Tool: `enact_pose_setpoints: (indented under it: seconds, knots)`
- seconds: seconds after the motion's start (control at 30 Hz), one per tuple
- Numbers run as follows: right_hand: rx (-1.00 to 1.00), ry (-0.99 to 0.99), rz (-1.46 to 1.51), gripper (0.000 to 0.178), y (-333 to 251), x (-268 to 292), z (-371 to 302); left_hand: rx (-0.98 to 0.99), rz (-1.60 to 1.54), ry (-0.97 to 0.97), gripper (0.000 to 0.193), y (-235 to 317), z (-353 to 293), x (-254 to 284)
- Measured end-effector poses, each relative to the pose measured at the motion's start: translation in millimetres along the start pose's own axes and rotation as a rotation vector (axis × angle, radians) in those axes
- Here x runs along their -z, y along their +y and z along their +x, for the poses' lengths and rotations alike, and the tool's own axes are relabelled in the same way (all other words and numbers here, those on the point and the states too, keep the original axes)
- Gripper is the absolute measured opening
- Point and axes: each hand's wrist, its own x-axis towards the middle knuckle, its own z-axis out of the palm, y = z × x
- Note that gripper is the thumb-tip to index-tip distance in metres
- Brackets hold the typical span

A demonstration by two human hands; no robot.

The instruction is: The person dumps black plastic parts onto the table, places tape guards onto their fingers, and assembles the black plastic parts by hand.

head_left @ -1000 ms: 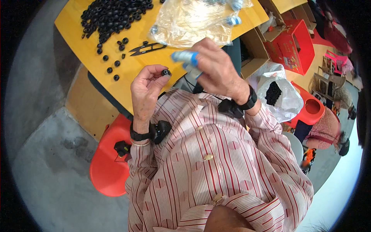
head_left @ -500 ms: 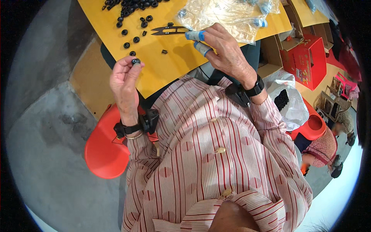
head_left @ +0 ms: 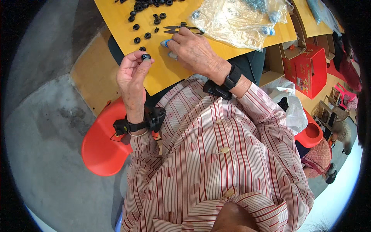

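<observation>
Between the thumb and fingers of my left hand [head_left: 131, 75] is a small round black part [head_left: 146, 57] with a hole, held up at the table's near left edge. My right hand [head_left: 195, 52] reaches low over the yellow table [head_left: 162, 75], palm down. Blue tape wraps its index fingertip, and its thumb is covered too; a gap shows between them, and nothing is visible in it. What lies beneath the palm is hidden. Just beyond its knuckles, black thread snips [head_left: 174, 29] lie on the table.
Several loose black round parts [head_left: 147, 35] lie to the left, with a pile [head_left: 145, 4] farther back. A clear plastic bag [head_left: 228, 23] covers the right side. Beside the table are a red box [head_left: 309, 71], a white bag [head_left: 295, 112] and red stools [head_left: 102, 143].
My right hand has moved left, away from the snips' handles, and lower over the table. My left hand still holds the black part. The view has shifted slightly.
</observation>
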Motion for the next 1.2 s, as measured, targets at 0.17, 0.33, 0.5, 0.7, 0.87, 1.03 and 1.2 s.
enact_pose_setpoints:
  seconds: [0.17, 0.33, 0.5, 0.7, 0.87, 1.03, 1.2]
  knots:
    - [-0.028, -0.054, 0.006, 0.017, 0, -7, 1, -0.001, 0.002, 0.011, 0.022, -2, 1, -1]
    - [-0.083, -0.056, 0.049, 0.018, 5, -5, -3, 0.012, 0.008, 0.0, 0.022, -1, 4, -9]
    - [-0.16, -0.043, 0.128, 0.024, 13, 0, -6, 0.023, 0.001, -0.014, 0.022, -4, 8, -16]
    - [-0.574, 0.208, 1.459, 0.032, 11, 30, -7, 0.031, -0.053, -0.016, 0.02, -4, 12, -40]
    - [-0.489, 0.301, 1.512, 0.033, 5, 32, -10, -0.022, -0.165, -0.079, 0.02, -6, 20, -67]
    - [-0.481, 0.363, 1.417, 0.029, 5, 32, -16, -0.088, -0.127, -0.027, 0.02, -1, 19, -83]
    - [-0.461, 0.425, 1.344, 0.029, 5, 36, -17, -0.098, -0.111, -0.019, 0.019, -5, 18, -85]
